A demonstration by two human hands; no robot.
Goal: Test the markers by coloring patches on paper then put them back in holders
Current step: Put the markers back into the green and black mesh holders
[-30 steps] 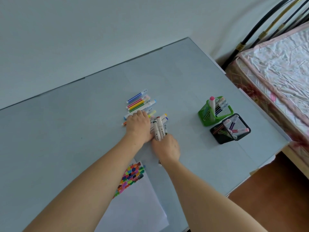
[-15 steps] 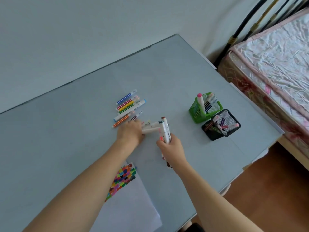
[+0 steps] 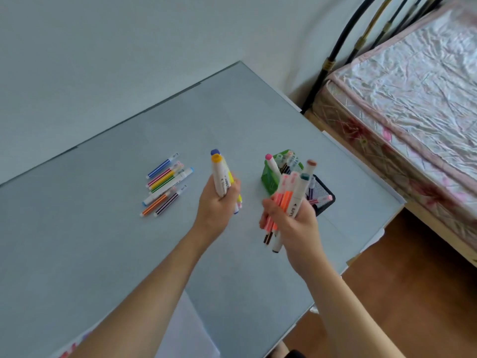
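Grey tabletop (image 3: 103, 241): left hand (image 3: 216, 205) curled around a bundle of white-barrelled markers (image 3: 222, 177), caps up; right hand (image 3: 294, 220) grips orange and white markers (image 3: 289, 195) near the green mesh holder (image 3: 268, 182) and black mesh holder (image 3: 322, 192); thin striped pens (image 3: 165, 184) lie loose on the table

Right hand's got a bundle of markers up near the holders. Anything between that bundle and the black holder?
No separate object is in the way. The right hand holds its bundle in front of the black holder, hiding part of it. The markers already in the holder lean across its opening. The green holder stands beside it.
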